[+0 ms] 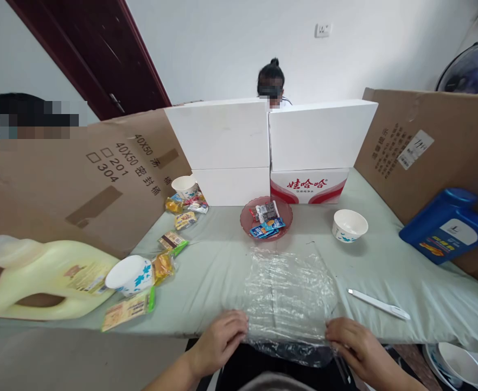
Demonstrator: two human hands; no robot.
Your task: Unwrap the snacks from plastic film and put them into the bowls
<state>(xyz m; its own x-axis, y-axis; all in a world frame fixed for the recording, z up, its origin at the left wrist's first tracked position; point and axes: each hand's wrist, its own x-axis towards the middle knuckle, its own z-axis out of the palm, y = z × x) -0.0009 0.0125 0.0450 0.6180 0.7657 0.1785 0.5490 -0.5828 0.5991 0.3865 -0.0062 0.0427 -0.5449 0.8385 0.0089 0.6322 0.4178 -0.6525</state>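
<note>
A clear plastic bag (290, 293) lies flat and crinkled on the cloth, its near end hanging over the table's front edge. My left hand (224, 336) is closed on the bag's left near corner, fingers curled together. On the opposite side, my right hand (350, 339) pinches the right near corner. Just beyond the bag stands a pink glass bowl (244, 231) with several small snack packets (269, 222) in it. A white tweezers-like tool (379, 304) rests on the cloth to the right of the bag.
White paper bowls (349, 227) sit at right and left. Several snack packets (163, 266) line the left side near a yellow jug (55, 277). A blue bottle (450, 225) leans at right. White boxes (230, 136) and cardboard panels (429, 163) wall the table; two people are beyond.
</note>
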